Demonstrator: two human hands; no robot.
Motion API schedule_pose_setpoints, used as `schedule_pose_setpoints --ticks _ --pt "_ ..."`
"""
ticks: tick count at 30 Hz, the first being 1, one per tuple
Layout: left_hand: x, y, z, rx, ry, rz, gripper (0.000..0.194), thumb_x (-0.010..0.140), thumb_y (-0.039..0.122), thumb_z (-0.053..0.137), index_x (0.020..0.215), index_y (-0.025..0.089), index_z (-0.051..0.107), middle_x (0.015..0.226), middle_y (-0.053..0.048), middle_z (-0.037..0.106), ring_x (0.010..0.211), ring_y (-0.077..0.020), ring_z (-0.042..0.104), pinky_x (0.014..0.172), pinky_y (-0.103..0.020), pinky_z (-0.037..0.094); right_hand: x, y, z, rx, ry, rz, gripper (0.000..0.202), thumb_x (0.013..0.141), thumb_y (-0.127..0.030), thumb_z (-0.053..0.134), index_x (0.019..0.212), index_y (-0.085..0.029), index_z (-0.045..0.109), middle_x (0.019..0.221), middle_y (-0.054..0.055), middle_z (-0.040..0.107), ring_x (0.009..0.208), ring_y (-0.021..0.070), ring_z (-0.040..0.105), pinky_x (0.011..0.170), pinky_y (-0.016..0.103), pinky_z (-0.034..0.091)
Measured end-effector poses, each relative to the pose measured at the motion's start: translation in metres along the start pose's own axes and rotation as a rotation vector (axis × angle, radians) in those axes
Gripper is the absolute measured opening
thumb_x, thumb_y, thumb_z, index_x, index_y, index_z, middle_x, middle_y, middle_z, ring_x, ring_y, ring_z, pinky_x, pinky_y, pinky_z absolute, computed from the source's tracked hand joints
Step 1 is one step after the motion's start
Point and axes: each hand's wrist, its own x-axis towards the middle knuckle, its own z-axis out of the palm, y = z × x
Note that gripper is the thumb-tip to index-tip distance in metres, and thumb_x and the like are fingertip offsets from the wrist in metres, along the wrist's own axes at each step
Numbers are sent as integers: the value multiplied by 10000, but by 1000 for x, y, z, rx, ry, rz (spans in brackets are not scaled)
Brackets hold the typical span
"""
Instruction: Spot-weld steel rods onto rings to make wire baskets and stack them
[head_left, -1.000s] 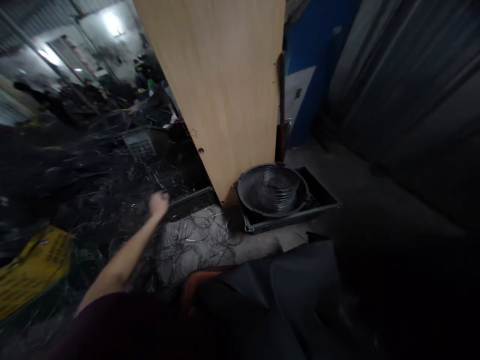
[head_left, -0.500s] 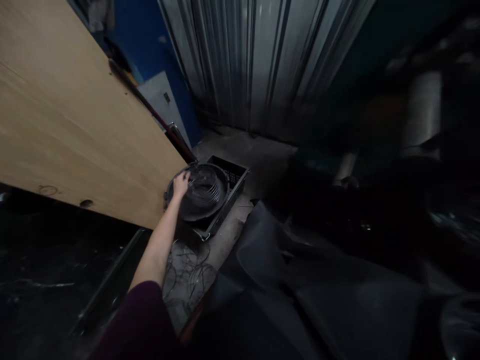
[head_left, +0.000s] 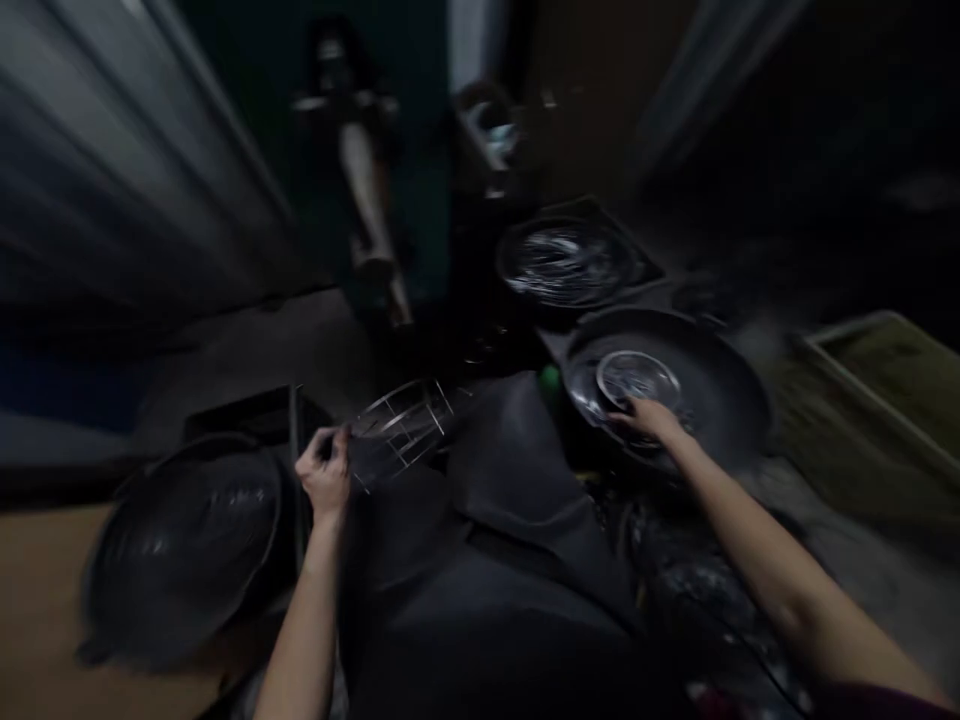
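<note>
My left hand [head_left: 326,470] is closed on the end of a curved wire frame [head_left: 401,425], a light metal grid held up over my lap. Motion smears its far edge. On the other side, my right hand [head_left: 649,418] reaches into a wide dark basin [head_left: 724,375]. Its fingers are curled at the near rim of a round wire ring [head_left: 637,362], which lies with other shiny wire pieces in that basin. The fingertips are partly hidden. Left of my left hand stands another dark round basin [head_left: 187,550], with blurred contents.
Dark sheeting [head_left: 510,460] covers my lap. Behind the left basin is a black crate [head_left: 247,415]. A further basin [head_left: 566,265] holds a pile of shiny wire. A greenish rectangular tray [head_left: 900,390] lies at the right. Machine parts [head_left: 367,190] stand ahead.
The view has swung right. My left hand has left the wire rings in the left basin and now holds a wire frame over my lap. My right hand has come into view.
</note>
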Motion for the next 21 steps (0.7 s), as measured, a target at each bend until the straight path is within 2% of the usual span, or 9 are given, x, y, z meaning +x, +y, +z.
schedule_pose_setpoints --ticks 1,3,4,6,9,12,15,18,21 --pt "-7 -4 23 -15 -88 -15 253 712 399 638 636 158 621 559 31 525 559 -98 447 570 -190 361 7 19 -7 -91 -30 12 262 911 -337 569 985 -97 644 1044 124 629 1012 220 592 897 393 453" --pt "-23 -12 57 -29 -258 -62 271 685 423 640 623 160 619 553 29 516 552 -100 438 565 -193 357 17 44 -4 -237 -108 -10 196 832 -274 667 903 -91 667 1032 165 649 1059 255 574 923 358 406" --pt "-30 -16 68 -31 -321 -88 279 684 429 637 615 159 616 549 30 506 548 -98 431 564 -192 354 19 51 3 -291 -155 -39 172 792 -233 703 897 -99 675 1043 173 654 1067 261 571 918 336 397" --pt "-39 -20 77 -28 -398 -130 286 693 427 634 605 156 614 546 32 483 540 -90 414 561 -187 343 20 58 18 -384 -251 -109 164 752 -140 711 913 -122 685 1048 157 666 1034 244 589 883 303 399" --pt "-40 -19 77 -26 -422 -142 274 689 398 660 577 152 615 526 39 443 516 -75 375 536 -182 314 19 63 31 -499 -346 -214 183 747 -58 673 912 -135 697 998 141 682 955 218 612 822 277 397" --pt "-35 -16 74 -21 -440 -129 230 669 355 703 567 161 634 498 45 431 486 -70 358 528 -190 304 20 67 29 -585 -363 -282 120 797 -148 671 912 -139 708 926 131 688 856 208 614 746 272 381" --pt "-32 -15 71 16 -486 -78 200 701 342 696 584 183 663 513 27 507 496 -92 417 571 -211 335 20 72 25 -656 -322 -316 155 863 -257 616 903 -147 717 849 110 680 738 183 590 671 277 344" --pt "-32 -9 65 104 -474 57 133 773 325 646 731 223 721 695 -18 646 673 -151 559 738 -257 390 13 72 23 -689 -246 -343 207 890 -294 581 959 -150 713 907 130 677 718 184 576 642 299 326" --pt "-38 13 61 171 -378 184 185 832 312 595 955 255 721 909 -65 673 912 -212 595 892 -336 379 2 62 17 -657 -158 -294 152 844 -254 649 949 -164 711 961 157 677 726 203 581 643 324 350"
